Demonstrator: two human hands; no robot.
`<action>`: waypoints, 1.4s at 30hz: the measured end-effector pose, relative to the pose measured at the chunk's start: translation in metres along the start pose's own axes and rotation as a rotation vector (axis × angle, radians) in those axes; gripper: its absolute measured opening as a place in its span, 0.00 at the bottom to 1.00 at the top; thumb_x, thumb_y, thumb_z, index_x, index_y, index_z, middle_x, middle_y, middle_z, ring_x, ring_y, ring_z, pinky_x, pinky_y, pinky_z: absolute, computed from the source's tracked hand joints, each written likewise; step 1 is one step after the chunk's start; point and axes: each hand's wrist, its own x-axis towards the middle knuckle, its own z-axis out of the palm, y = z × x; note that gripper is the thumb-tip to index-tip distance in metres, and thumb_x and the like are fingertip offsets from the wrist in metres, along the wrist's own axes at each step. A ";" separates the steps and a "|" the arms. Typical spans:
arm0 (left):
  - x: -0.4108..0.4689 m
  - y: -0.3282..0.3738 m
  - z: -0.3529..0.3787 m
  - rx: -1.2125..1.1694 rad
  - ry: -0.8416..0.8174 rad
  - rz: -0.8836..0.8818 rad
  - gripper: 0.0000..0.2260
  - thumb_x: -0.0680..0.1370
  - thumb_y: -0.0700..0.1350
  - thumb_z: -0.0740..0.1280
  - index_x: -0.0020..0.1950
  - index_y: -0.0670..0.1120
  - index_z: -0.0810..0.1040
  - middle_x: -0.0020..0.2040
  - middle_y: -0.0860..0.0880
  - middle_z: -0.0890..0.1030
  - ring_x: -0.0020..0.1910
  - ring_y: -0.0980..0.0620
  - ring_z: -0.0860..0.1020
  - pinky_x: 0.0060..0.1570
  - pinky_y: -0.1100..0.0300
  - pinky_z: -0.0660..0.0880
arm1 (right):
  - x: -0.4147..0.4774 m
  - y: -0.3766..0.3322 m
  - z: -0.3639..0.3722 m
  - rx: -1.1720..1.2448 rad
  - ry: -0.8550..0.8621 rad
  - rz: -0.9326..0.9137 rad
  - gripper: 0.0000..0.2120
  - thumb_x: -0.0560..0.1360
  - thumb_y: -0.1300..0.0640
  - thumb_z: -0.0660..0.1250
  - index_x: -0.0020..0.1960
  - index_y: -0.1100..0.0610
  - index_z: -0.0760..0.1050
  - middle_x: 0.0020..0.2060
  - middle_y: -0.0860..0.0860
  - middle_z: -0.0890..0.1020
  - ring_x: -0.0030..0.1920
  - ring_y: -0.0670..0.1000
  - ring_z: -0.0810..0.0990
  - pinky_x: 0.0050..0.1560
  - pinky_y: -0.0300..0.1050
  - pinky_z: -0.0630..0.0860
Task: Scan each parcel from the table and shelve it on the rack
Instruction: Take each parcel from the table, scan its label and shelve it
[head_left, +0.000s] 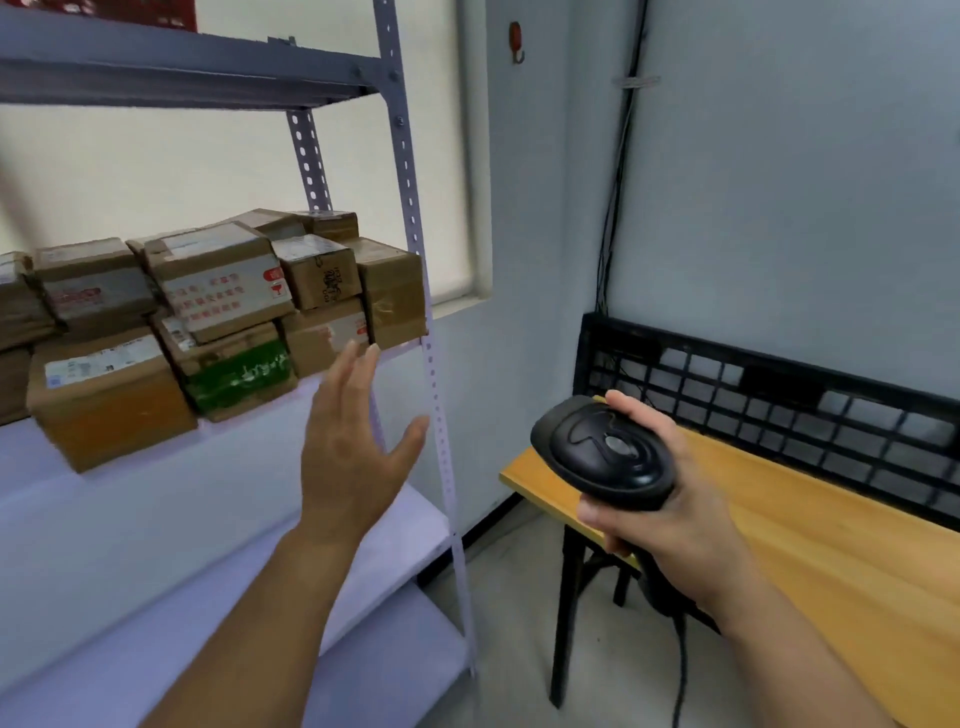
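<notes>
Several brown cardboard parcels (218, 291) are stacked on the middle shelf of the grey metal rack (431, 364), at the left. One box carries green tape (239, 376). My left hand (353, 452) hovers in front of that shelf, fingers straight and spread, holding nothing and just short of the boxes. My right hand (670, 509) grips a black handheld barcode scanner (602, 449) above the left end of the wooden table (831, 530). No parcel shows on the visible part of the table.
The rack's white lower shelf (156, 519) and another shelf below it run under my left arm. A black mesh panel (779, 395) backs the table against the wall. Cables (615, 208) hang down the corner, and the scanner's cord drops beneath the table.
</notes>
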 end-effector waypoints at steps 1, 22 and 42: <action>-0.012 0.013 0.013 -0.046 -0.041 -0.019 0.33 0.74 0.58 0.62 0.74 0.41 0.65 0.73 0.41 0.68 0.71 0.47 0.63 0.67 0.50 0.65 | -0.009 0.000 -0.010 -0.006 0.016 0.004 0.42 0.60 0.62 0.78 0.69 0.42 0.68 0.53 0.40 0.80 0.38 0.49 0.83 0.31 0.45 0.80; -0.192 0.307 0.182 -0.416 -0.699 -0.006 0.26 0.76 0.54 0.69 0.73 0.51 0.67 0.67 0.53 0.71 0.65 0.54 0.69 0.61 0.58 0.70 | -0.232 -0.020 -0.245 -0.270 0.454 0.216 0.41 0.59 0.47 0.81 0.69 0.36 0.68 0.60 0.36 0.77 0.53 0.50 0.83 0.42 0.42 0.81; -0.281 0.524 0.297 -0.683 -1.212 0.134 0.29 0.78 0.58 0.63 0.77 0.55 0.60 0.73 0.54 0.65 0.69 0.56 0.66 0.66 0.52 0.71 | -0.397 -0.026 -0.395 -0.371 1.036 0.452 0.40 0.64 0.64 0.80 0.64 0.31 0.70 0.53 0.57 0.81 0.28 0.54 0.80 0.28 0.45 0.76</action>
